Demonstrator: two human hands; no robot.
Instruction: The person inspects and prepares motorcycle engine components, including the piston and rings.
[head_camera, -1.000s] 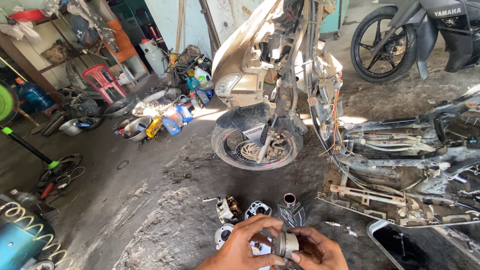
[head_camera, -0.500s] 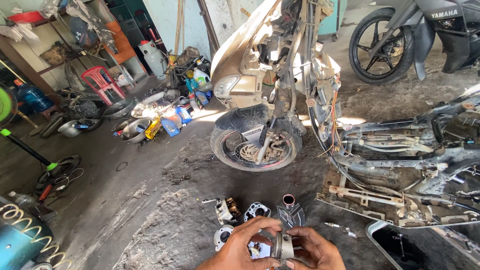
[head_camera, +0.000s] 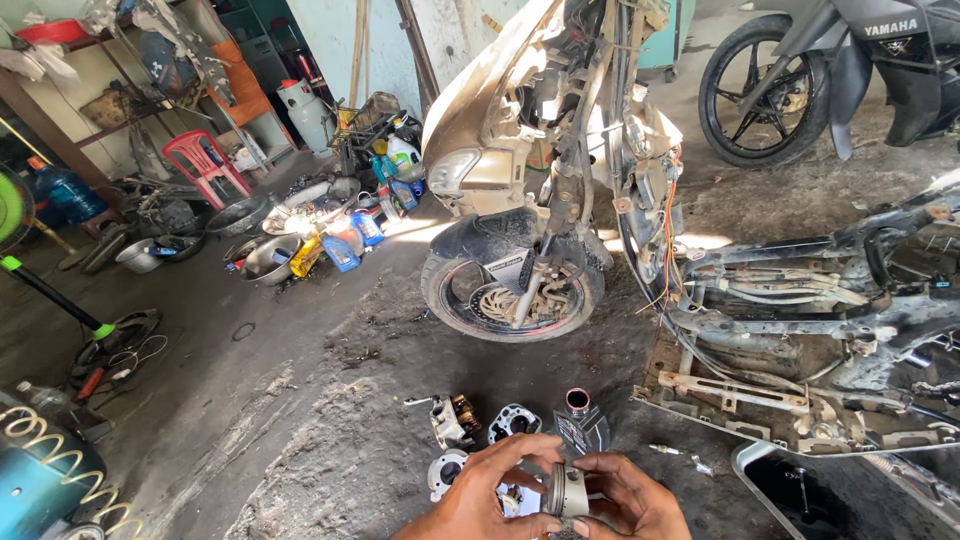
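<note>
Near the bottom edge, both my wrists are cut off by the frame, and I cannot make out the piston's lower part. My left hand (head_camera: 487, 497) and right hand (head_camera: 625, 500) close together around a grey metal piston (head_camera: 567, 489), fingers wrapped on it. Just beyond lie small engine parts (head_camera: 455, 420) and a dark bottle (head_camera: 580, 420) on the dirt floor. Farther off, a stripped scooter (head_camera: 530, 190) stands behind them. Since a second ago, my hands have stayed put.
</note>
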